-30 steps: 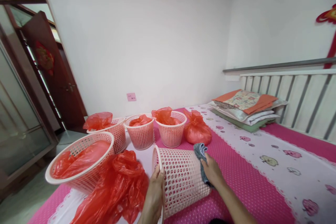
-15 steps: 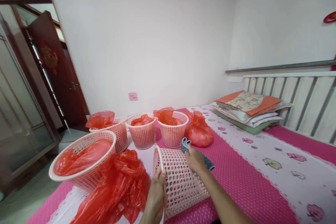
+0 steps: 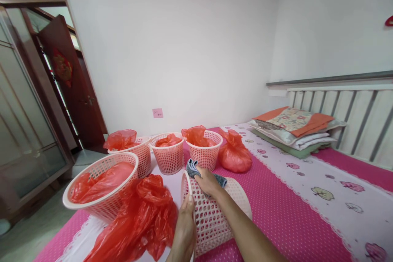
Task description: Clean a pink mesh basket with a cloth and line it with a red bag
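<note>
Basket, laid sideways near the bed's foot edge, is steadied at its rim by the left hand so the grey cloth, gripped in the right hand, can be pressed on its wall.

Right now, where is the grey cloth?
The grey cloth is low in the head view's centre, under the right hand, pressed on the lying basket near its rim.

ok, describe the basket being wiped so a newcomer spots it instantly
On the pink bed, nearest the camera, lies a pale pink lattice basket. The left hand grips its rim and the right hand presses a grey cloth on it. Unlike the other baskets, it lies on its side with no red bag.
</note>
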Tool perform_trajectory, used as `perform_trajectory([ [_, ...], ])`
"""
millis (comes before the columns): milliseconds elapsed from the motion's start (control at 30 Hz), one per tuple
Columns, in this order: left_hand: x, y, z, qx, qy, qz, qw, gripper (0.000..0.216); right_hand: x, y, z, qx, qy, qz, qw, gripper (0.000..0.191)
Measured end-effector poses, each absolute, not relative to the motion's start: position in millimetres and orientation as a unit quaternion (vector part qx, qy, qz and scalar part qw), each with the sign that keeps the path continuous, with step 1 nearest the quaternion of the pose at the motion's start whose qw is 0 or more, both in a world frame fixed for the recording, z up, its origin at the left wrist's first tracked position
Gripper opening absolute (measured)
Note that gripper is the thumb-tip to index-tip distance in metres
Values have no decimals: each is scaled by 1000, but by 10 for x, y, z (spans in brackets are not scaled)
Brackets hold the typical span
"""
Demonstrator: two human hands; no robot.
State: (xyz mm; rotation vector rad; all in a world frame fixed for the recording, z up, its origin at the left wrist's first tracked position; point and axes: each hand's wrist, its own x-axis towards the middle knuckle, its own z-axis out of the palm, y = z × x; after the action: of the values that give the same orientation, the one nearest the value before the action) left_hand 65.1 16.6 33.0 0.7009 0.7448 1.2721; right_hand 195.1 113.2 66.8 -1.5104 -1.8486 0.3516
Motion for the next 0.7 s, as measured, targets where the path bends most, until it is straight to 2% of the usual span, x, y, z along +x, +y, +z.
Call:
perform_trajectory([
  [333,638,139,364,290,326,557,706,65,1902,835,615,-512,-732,145,427,17],
  [567,616,183,314,289,326,564,701,60,1859,556,474,-498,-724,117,464,20],
  [700,605,194,331,295,325,566,698,51,1808,379,366,-486,-716,102,491,29],
])
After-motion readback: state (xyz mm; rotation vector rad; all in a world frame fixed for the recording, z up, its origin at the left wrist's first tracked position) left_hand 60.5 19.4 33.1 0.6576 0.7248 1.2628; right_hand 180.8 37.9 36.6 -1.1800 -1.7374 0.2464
